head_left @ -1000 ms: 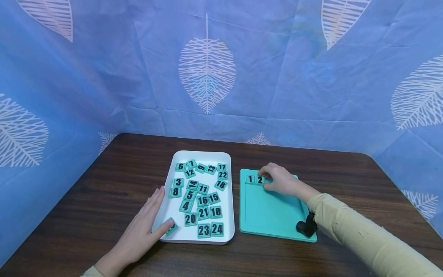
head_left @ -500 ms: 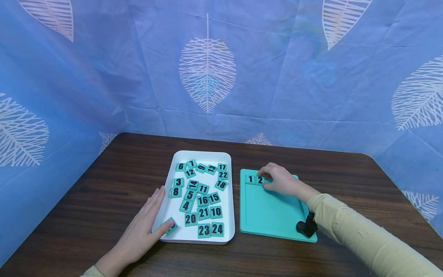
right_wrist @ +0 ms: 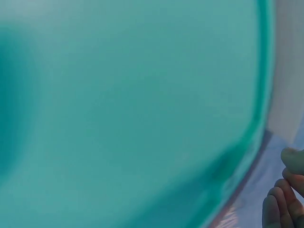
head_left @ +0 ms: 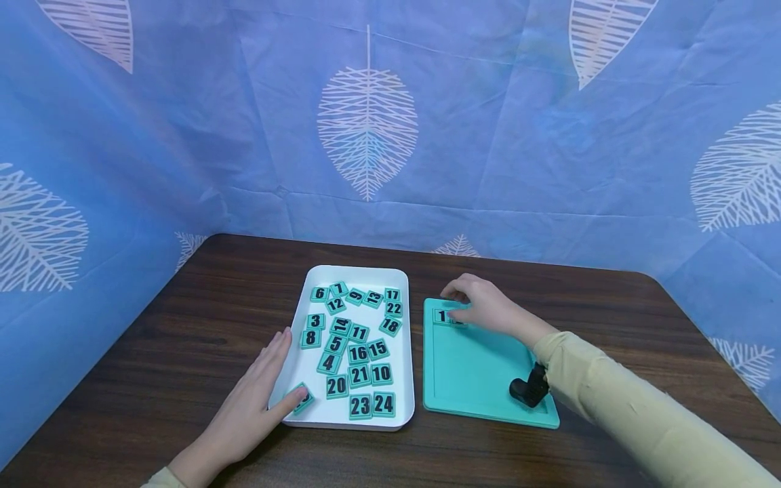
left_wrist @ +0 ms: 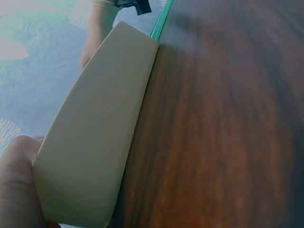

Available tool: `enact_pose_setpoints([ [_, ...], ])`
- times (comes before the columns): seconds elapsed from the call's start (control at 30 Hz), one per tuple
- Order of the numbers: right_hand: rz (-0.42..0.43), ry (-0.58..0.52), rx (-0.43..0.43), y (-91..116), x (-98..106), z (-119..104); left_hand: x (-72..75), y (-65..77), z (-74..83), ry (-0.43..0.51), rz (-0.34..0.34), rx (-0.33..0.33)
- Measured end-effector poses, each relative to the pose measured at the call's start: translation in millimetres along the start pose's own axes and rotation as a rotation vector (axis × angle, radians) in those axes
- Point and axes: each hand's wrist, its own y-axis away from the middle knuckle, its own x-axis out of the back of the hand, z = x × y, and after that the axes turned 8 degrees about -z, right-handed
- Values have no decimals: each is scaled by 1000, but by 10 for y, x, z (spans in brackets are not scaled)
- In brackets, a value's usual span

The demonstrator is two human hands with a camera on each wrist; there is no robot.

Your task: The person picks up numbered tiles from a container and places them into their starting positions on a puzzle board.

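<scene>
A white tray (head_left: 354, 272) holds several teal number tiles (head_left: 358, 353), lying loose and turned various ways. Along its left rim rests my left hand (head_left: 244, 403), fingers straight, the thumb over a tile (head_left: 302, 405) whose number is partly covered. In the left wrist view part of that hand (left_wrist: 16, 180) lies against the tray's outer wall (left_wrist: 95, 133). To the tray's right lies a teal board (head_left: 470, 376) with tile 1 (head_left: 442, 316) at its upper left corner. My right hand (head_left: 485, 305) hovers there with fingers bent, partly covering tile 2 (head_left: 459, 323), nothing visible between thumb and fingers.
Tray and board stand side by side on a dark wooden table (head_left: 238, 291), a narrow gap between them. Blue cloth (head_left: 464, 135) with white leaf prints hangs behind. A black device (head_left: 529, 390) sits at my right wrist, over the board's right part.
My right hand has shifted left and slightly up, off the right edge of tile 2, and now covers most of that tile. My left hand stays in place.
</scene>
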Motion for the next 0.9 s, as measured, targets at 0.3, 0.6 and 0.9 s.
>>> enact_pose_setpoints([
  [0.3, 11, -13, 36, -235, 82, -397, -8, 3, -6, -2, 7, -6],
  [0.6, -32, -38, 111, -525, 85, -791, 4, 3, -1, -1, 1, -4],
  [0.9, -56, -82, 182, -817, 22, -1155, 28, -10, 19, -11, -15, 16],
])
